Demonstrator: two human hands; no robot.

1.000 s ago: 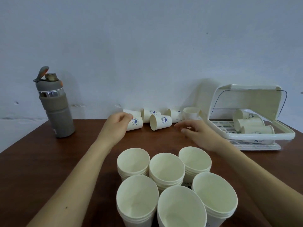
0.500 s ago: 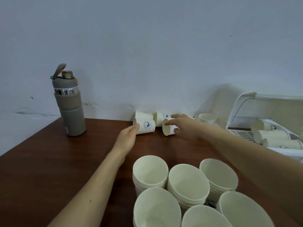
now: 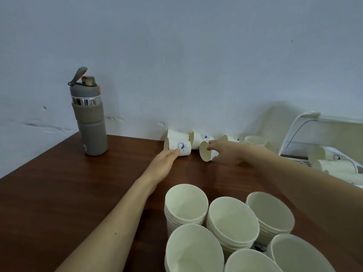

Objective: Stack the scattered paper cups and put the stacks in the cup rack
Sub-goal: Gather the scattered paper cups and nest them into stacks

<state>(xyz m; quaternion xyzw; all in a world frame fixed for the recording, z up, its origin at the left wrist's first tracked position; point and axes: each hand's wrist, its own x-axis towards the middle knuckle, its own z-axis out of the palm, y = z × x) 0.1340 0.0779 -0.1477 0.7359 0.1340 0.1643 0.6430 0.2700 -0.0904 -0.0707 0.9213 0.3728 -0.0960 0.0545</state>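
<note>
Several white paper cups lie on their sides by the wall at the back of the brown table (image 3: 59, 193). My left hand (image 3: 164, 164) reaches forward, its straight fingertips touching the side of a lying cup with a blue logo (image 3: 179, 148). My right hand (image 3: 225, 152) grips another lying cup (image 3: 205, 154), thumb at the rim, mouth facing left. More cups lie behind (image 3: 200, 136), and one (image 3: 255, 140) stands upright. Several cup stacks (image 3: 186, 203) stand in front of me. The cup rack (image 3: 314, 119) is at the right edge, lid raised, with stacked cups (image 3: 337, 165) lying inside.
A grey water bottle (image 3: 89, 118) with its cap flipped up stands at the back left of the table. The wall runs right behind the lying cups. The near stacks sit between my two forearms.
My right hand moved left across the table and took hold of a lying cup. My left hand slid forward, staying at the logo cup. The view shifted left.
</note>
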